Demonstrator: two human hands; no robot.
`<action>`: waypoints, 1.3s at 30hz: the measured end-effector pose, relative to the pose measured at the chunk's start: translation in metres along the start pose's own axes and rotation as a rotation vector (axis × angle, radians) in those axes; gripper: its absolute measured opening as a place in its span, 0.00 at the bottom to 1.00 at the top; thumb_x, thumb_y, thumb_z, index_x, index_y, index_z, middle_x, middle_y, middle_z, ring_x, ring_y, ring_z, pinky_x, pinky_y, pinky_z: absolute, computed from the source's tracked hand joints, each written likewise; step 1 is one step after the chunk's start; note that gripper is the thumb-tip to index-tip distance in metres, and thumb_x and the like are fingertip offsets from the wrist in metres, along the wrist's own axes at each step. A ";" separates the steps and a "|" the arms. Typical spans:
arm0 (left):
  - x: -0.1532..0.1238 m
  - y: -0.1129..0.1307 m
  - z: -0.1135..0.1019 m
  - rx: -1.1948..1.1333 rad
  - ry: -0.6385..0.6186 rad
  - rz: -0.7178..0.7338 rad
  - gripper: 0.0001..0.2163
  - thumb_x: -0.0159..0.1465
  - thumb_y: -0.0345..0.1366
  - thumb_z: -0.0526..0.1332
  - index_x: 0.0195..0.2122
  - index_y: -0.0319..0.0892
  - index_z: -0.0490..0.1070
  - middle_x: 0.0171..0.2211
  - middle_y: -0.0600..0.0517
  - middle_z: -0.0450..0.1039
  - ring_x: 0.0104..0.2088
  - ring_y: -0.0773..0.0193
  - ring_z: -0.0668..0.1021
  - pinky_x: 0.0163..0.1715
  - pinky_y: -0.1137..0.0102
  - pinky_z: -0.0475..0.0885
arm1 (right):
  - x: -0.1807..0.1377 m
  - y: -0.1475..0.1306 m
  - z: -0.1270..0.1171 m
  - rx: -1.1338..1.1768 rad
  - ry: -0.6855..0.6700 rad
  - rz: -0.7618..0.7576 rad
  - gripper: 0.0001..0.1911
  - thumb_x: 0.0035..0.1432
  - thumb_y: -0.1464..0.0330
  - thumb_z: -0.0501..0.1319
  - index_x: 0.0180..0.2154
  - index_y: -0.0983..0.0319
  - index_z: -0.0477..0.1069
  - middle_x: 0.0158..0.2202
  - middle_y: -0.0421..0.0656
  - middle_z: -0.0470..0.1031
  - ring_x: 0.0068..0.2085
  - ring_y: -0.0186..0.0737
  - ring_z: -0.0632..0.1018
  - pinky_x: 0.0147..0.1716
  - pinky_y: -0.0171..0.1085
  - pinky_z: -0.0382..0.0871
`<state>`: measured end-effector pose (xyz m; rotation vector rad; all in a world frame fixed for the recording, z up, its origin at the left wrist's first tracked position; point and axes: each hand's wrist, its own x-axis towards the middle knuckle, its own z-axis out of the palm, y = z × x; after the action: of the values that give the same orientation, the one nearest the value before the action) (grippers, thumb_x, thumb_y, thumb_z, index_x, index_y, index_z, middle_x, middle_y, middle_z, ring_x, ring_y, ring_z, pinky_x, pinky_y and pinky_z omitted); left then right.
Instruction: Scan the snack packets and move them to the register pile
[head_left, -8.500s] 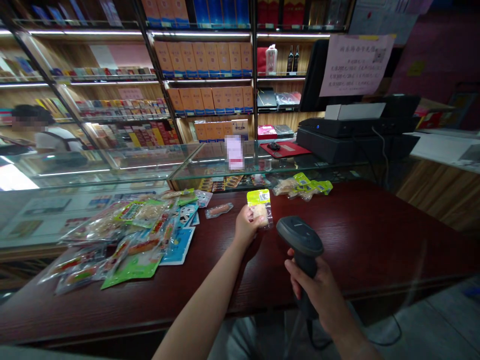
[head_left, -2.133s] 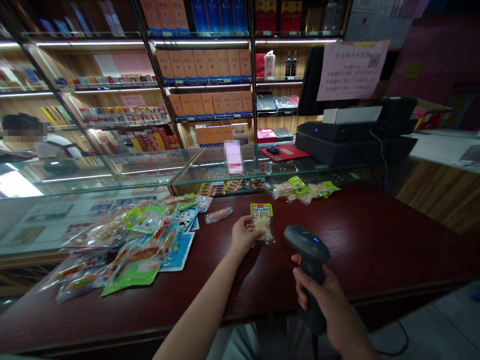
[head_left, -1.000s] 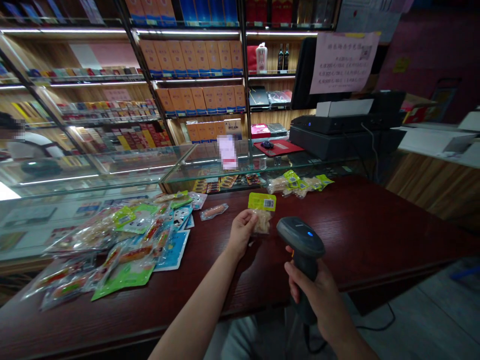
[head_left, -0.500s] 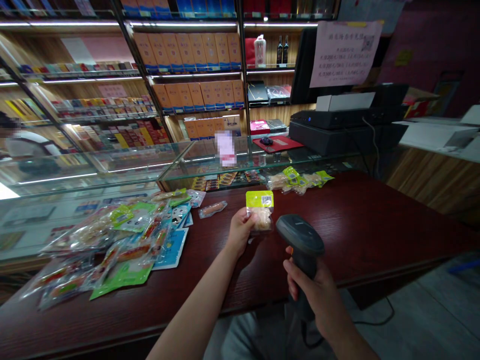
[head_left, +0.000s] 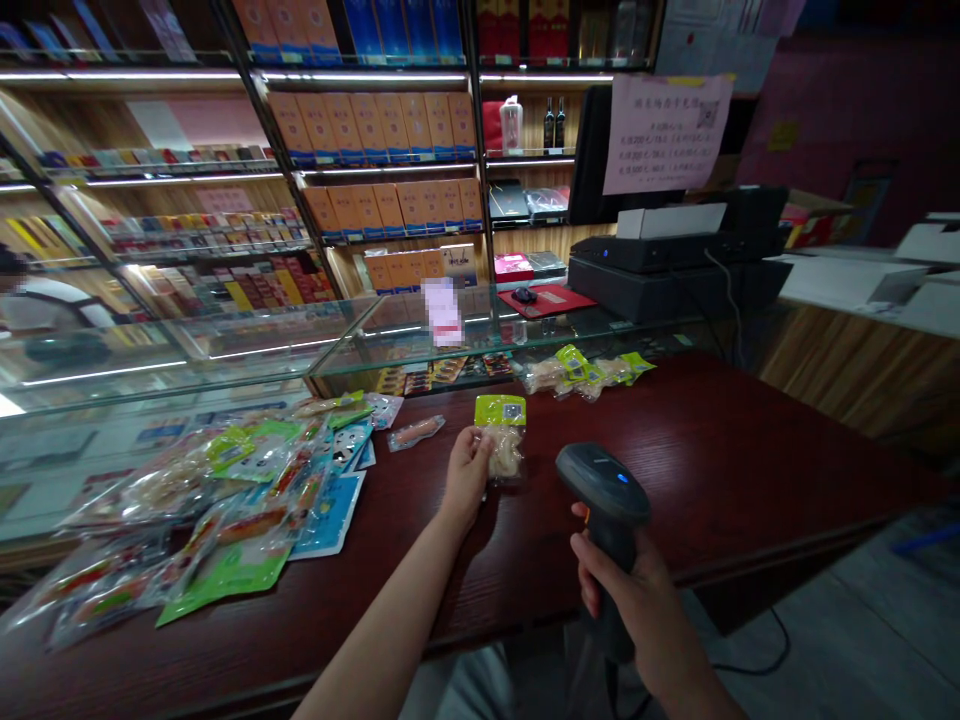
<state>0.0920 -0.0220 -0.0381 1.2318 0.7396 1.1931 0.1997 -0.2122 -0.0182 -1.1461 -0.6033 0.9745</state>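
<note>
My left hand [head_left: 466, 470] pinches a small clear snack packet [head_left: 501, 436] with a yellow-green header and a white barcode label, held upright over the dark red table [head_left: 735, 450]. My right hand [head_left: 626, 585] grips the handle of a black barcode scanner [head_left: 604, 492], whose head sits just right of and below the packet with a blue light lit on top. A heap of several colourful snack packets [head_left: 247, 490] lies to the left. A lone sausage packet [head_left: 417, 432] rests near the heap. A smaller group of yellow-green packets [head_left: 585, 370] lies at the table's far edge.
A glass display counter [head_left: 360, 340] runs behind the table, with stocked shelves [head_left: 375, 150] beyond it. A black till and printer [head_left: 675, 260] stand at the back right under a pink notice. A person [head_left: 30, 310] is at the far left. The scanner's cable [head_left: 772, 650] trails on the floor.
The view has swung a little right, so everything sits further left in frame. The packet stays upright in my left hand beside the scanner, and the scanner's blue light is lit again.
</note>
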 end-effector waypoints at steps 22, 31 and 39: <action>0.061 0.009 0.036 0.611 -0.033 0.374 0.12 0.54 0.28 0.63 0.40 0.41 0.79 0.37 0.49 0.79 0.40 0.59 0.79 0.44 0.65 0.73 | 0.029 0.000 -0.040 0.113 0.045 0.104 0.33 0.42 0.52 0.73 0.45 0.64 0.68 0.11 0.30 0.65 0.12 0.28 0.64 0.12 0.28 0.57; 0.130 0.008 0.131 1.245 -0.333 0.610 0.18 0.64 0.27 0.55 0.53 0.46 0.74 0.55 0.47 0.72 0.53 0.56 0.74 0.55 0.62 0.67 | 0.035 0.003 -0.046 0.099 0.009 0.157 0.35 0.42 0.49 0.71 0.44 0.66 0.69 0.12 0.31 0.66 0.12 0.28 0.63 0.13 0.28 0.57; 0.170 -0.014 0.178 1.534 -0.432 0.708 0.17 0.68 0.32 0.49 0.55 0.43 0.70 0.58 0.43 0.67 0.58 0.54 0.69 0.59 0.59 0.60 | 0.039 0.000 -0.045 0.141 0.081 0.245 0.37 0.34 0.46 0.73 0.41 0.64 0.71 0.11 0.31 0.66 0.11 0.28 0.63 0.12 0.28 0.56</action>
<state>0.3060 0.0867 0.0187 3.0934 0.9000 0.6610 0.2549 -0.1994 -0.0361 -1.1449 -0.3278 1.1541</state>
